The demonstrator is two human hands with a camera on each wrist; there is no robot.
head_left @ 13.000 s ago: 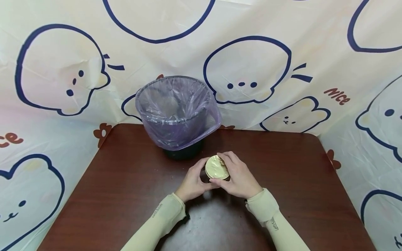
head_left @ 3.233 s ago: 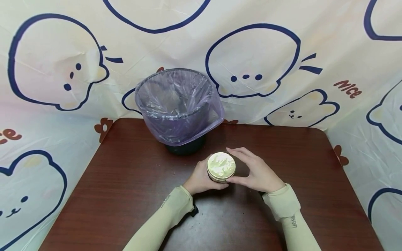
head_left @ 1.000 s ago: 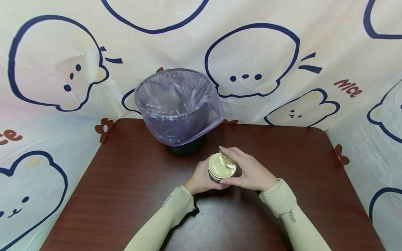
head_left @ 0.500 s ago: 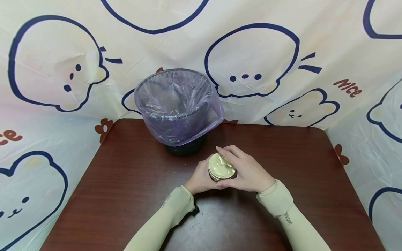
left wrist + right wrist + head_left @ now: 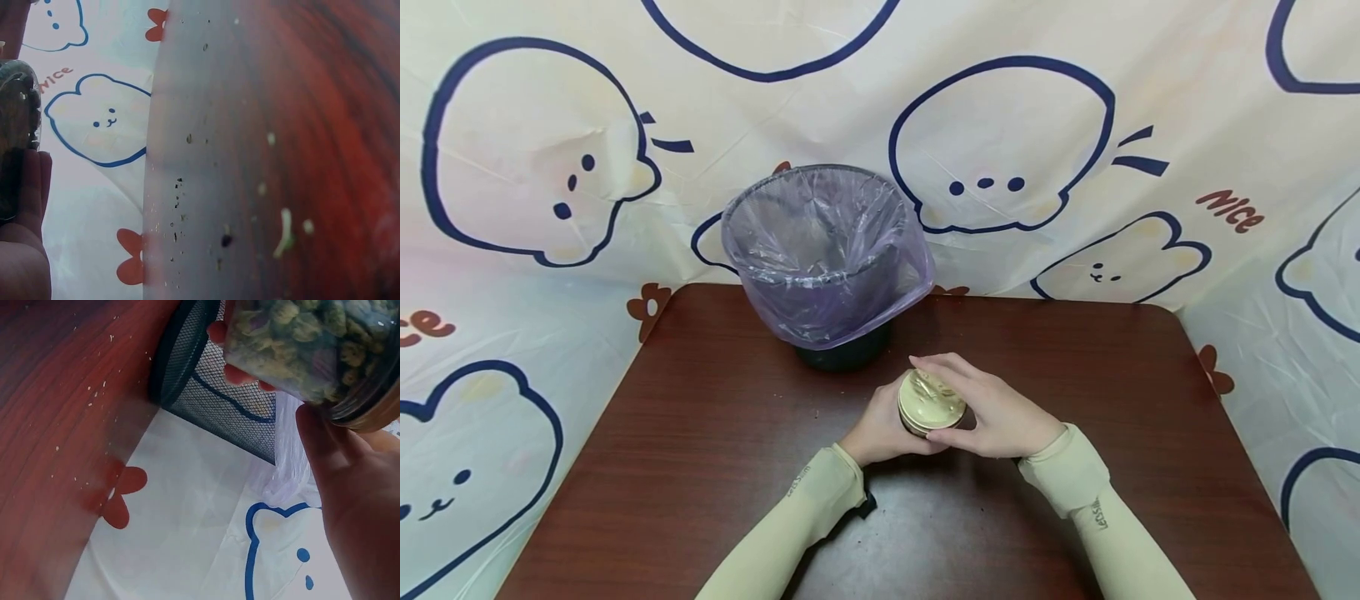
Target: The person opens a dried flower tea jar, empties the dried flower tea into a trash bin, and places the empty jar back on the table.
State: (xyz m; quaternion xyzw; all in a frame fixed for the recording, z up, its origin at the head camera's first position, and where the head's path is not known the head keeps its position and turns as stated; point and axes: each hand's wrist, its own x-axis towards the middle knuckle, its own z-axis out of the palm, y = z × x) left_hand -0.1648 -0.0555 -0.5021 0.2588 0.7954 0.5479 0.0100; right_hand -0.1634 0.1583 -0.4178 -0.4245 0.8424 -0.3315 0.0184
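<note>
Between both hands is a clear jar (image 5: pixel 312 350) with a gold lid (image 5: pixel 928 404), whose shiny top looks uneven. Yellow-green dried flower buds fill the jar in the right wrist view. My left hand (image 5: pixel 876 429) holds the jar's body from the left, its fingers partly hidden behind it. From the right, my right hand (image 5: pixel 1003 412) grips the lid, thumb at the near rim and fingers across the far rim. At the left edge of the left wrist view, the jar's side looks dark above the left hand (image 5: pixel 25 262).
Behind the jar stands a dark mesh waste bin (image 5: pixel 219 400) lined with a purple plastic bag (image 5: pixel 820 308). Small crumbs (image 5: pixel 227 240) lie scattered over the brown wooden table (image 5: pixel 715 467). A cartoon-printed cloth (image 5: pixel 1000 167) hangs around the table's back and sides.
My right hand stood apart from the lid's right side about three seconds ago. It has come back onto the lid and shifted slightly around it. The left hand's hold stays nearly still.
</note>
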